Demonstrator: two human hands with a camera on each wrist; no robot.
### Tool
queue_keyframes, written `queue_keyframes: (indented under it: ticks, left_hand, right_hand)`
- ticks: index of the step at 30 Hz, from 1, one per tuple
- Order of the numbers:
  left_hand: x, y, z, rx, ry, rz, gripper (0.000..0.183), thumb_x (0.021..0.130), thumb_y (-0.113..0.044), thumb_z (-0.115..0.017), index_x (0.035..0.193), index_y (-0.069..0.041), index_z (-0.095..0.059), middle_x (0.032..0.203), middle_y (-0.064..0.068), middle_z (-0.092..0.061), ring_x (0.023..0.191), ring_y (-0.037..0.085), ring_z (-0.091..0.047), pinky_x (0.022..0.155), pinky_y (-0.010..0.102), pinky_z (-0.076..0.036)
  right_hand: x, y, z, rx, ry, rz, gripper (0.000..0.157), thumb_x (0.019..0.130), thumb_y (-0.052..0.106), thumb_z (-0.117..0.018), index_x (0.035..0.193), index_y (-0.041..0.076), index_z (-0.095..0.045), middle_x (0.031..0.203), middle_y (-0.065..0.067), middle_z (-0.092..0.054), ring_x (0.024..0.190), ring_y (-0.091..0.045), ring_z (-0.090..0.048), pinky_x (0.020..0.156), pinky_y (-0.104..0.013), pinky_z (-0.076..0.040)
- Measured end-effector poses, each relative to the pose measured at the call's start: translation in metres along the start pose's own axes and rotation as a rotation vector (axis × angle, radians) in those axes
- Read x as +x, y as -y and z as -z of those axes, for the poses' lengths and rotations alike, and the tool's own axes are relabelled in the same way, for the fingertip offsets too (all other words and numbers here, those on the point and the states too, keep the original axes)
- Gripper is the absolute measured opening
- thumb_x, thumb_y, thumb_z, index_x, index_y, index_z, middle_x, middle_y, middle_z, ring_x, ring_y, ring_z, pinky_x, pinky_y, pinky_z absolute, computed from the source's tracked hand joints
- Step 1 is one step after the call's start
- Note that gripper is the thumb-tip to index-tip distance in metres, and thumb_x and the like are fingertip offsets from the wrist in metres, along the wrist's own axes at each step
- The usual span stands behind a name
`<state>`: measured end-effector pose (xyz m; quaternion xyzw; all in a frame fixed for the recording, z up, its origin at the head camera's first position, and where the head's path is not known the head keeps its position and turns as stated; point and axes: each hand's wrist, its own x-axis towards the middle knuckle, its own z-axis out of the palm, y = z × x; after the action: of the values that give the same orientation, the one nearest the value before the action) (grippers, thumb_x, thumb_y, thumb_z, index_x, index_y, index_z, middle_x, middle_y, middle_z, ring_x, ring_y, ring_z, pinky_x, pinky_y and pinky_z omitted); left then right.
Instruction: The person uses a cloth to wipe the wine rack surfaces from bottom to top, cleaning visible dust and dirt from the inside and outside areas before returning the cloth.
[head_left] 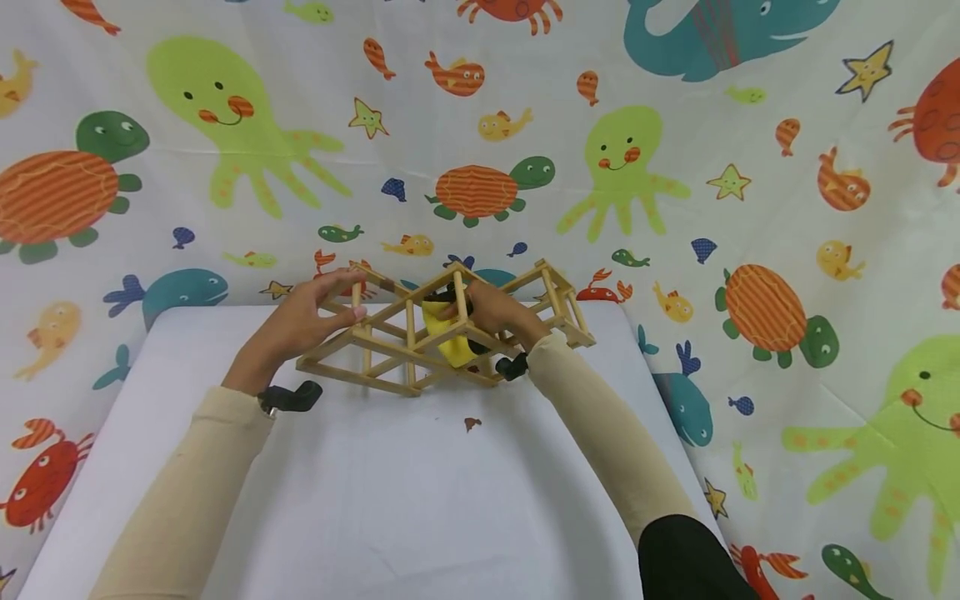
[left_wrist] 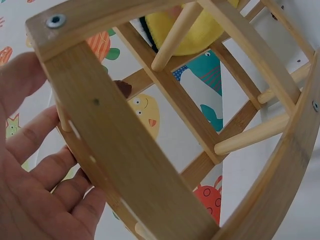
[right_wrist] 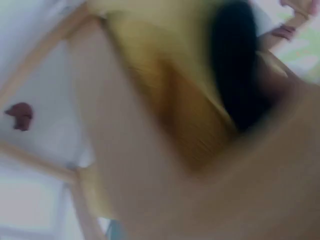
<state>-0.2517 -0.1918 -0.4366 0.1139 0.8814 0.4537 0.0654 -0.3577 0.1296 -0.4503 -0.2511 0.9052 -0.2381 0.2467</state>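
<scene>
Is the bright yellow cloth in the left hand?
No, the right hand holds the yellow cloth, while the left hand grips the slatted pale wooden frame.

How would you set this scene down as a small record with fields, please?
Left hand: grips the near-left end of the wooden rack
Right hand: holds a yellow cloth with a dark edge, among the rack's bars
Rack: slats and round rods, joined in a zigzag lattice
Surface: white tabletop
Loose item: brown fragment on the tabletop, in front of the rack; material unclear
Backdrop: white sheet printed with sea animals
Right wrist view: badly blurred
</scene>
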Motion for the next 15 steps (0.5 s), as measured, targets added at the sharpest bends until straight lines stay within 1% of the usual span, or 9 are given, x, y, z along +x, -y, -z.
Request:
queue_keyframes:
  ticks: [2, 4, 6, 8, 10, 11, 13, 14, 15]
  left_hand:
    - [-0.002, 0.0, 0.003, 0.001, -0.004, -0.005, 0.065, 0.103, -0.033, -0.073, 0.161, -0.018, -0.047, 0.173, 0.014, -0.034, 0.157, 0.049, -0.034, 0.123, 0.077, -0.025]
    - [-0.005, 0.001, 0.006, -0.002, -0.012, -0.009, 0.064, 0.103, -0.032, -0.073, 0.16, -0.018, -0.047, 0.173, 0.013, -0.035, 0.157, 0.048, -0.034, 0.123, 0.076, -0.025]
    - [-0.007, 0.001, 0.008, -0.011, -0.018, -0.009, 0.064, 0.102, -0.032, -0.073, 0.159, -0.018, -0.048, 0.172, 0.013, -0.036, 0.157, 0.048, -0.034, 0.123, 0.076, -0.025]
    - [-0.009, 0.001, 0.008, -0.027, -0.013, -0.009, 0.065, 0.101, -0.032, -0.075, 0.159, -0.017, -0.049, 0.172, 0.013, -0.038, 0.158, 0.048, -0.032, 0.123, 0.077, -0.024]
    - [-0.009, 0.001, 0.007, -0.035, 0.002, -0.019, 0.067, 0.1, -0.033, -0.077, 0.158, -0.016, -0.049, 0.171, 0.015, -0.039, 0.159, 0.048, -0.03, 0.123, 0.078, -0.023]
    - [-0.009, 0.001, 0.006, -0.036, 0.01, -0.024, 0.068, 0.099, -0.033, -0.078, 0.158, -0.016, -0.049, 0.17, 0.015, -0.04, 0.159, 0.049, -0.03, 0.123, 0.078, -0.023]
    - [-0.01, 0.0, 0.005, -0.038, 0.027, -0.031, 0.069, 0.098, -0.035, -0.078, 0.158, -0.016, -0.05, 0.169, 0.016, -0.04, 0.16, 0.049, -0.029, 0.123, 0.078, -0.023]
    - [-0.01, 0.0, 0.005, -0.029, 0.031, -0.035, 0.07, 0.098, -0.036, -0.078, 0.158, -0.016, -0.049, 0.169, 0.016, -0.041, 0.159, 0.049, -0.029, 0.123, 0.078, -0.024]
    - [-0.01, 0.001, 0.005, -0.018, 0.031, -0.036, 0.07, 0.098, -0.036, -0.078, 0.158, -0.016, -0.049, 0.169, 0.016, -0.041, 0.159, 0.049, -0.03, 0.122, 0.078, -0.024]
  right_hand:
    - [0.001, 0.001, -0.004, 0.026, -0.064, 0.014, 0.028, 0.1, 0.007, -0.072, 0.126, 0.018, -0.079, 0.134, -0.006, -0.076, 0.089, -0.021, -0.057, 0.075, -0.028, -0.048]
    - [0.0, 0.004, -0.008, 0.043, -0.098, 0.007, 0.025, 0.102, 0.015, -0.071, 0.125, 0.021, -0.08, 0.132, -0.004, -0.077, 0.093, -0.017, -0.062, 0.076, -0.027, -0.051]
    - [-0.001, 0.007, -0.01, 0.06, -0.064, 0.005, 0.023, 0.104, 0.025, -0.07, 0.124, 0.023, -0.081, 0.127, -0.001, -0.078, 0.098, -0.018, -0.068, 0.081, -0.029, -0.055]
    - [-0.003, 0.01, -0.011, 0.069, 0.015, 0.005, 0.022, 0.105, 0.03, -0.069, 0.121, 0.022, -0.082, 0.123, 0.001, -0.078, 0.107, -0.018, -0.07, 0.089, -0.033, -0.059]
    - [-0.005, 0.011, -0.012, 0.057, 0.092, 0.024, 0.02, 0.104, 0.028, -0.07, 0.119, 0.021, -0.082, 0.122, 0.001, -0.076, 0.112, -0.02, -0.069, 0.096, -0.036, -0.059]
    - [-0.005, 0.011, -0.012, 0.036, 0.113, 0.054, 0.02, 0.103, 0.025, -0.072, 0.12, 0.02, -0.082, 0.122, 0.0, -0.077, 0.115, -0.02, -0.068, 0.099, -0.036, -0.058]
    - [-0.006, 0.011, -0.013, -0.02, 0.09, 0.116, 0.021, 0.101, 0.02, -0.075, 0.121, 0.017, -0.082, 0.124, -0.002, -0.078, 0.119, -0.021, -0.067, 0.103, -0.036, -0.056]
    - [-0.005, 0.01, -0.014, -0.047, 0.056, 0.137, 0.022, 0.101, 0.018, -0.075, 0.121, 0.016, -0.082, 0.124, -0.003, -0.079, 0.119, -0.022, -0.067, 0.103, -0.036, -0.055]
    - [-0.005, 0.01, -0.016, -0.037, 0.017, 0.136, 0.022, 0.1, 0.016, -0.075, 0.121, 0.016, -0.082, 0.124, -0.003, -0.079, 0.121, -0.022, -0.067, 0.104, -0.036, -0.055]
